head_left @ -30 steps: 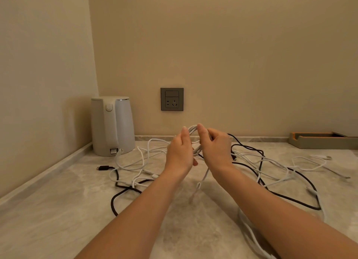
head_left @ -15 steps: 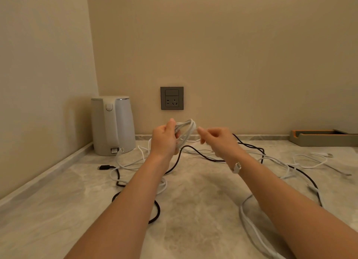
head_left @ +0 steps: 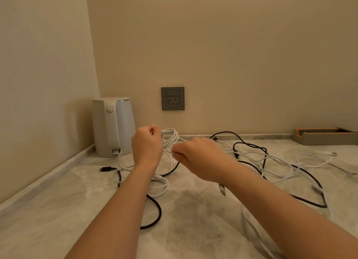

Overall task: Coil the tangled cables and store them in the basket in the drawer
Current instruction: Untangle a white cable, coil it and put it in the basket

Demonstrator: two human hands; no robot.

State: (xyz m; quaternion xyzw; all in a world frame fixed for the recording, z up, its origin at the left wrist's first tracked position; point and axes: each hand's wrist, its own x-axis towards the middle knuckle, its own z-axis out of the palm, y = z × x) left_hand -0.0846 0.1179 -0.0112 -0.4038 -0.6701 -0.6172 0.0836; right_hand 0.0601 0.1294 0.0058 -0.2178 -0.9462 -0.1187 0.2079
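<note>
- We find the left hand point(head_left: 146, 144) clenched round a small coil of white cable point(head_left: 172, 135), held above the counter point(head_left: 193, 220).
- The right hand point(head_left: 196, 158) pinches a white strand beside the coil.
- We judge coiling is under way; the black cable point(head_left: 160, 212) lies tangled below.
- Next: lay another loop, drawing slack free.

No text, label, brand or number can be read anywhere.

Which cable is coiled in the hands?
The white cable looped in the left hand and pinched by the right hand; the other cables sprawl uncoiled.
</note>
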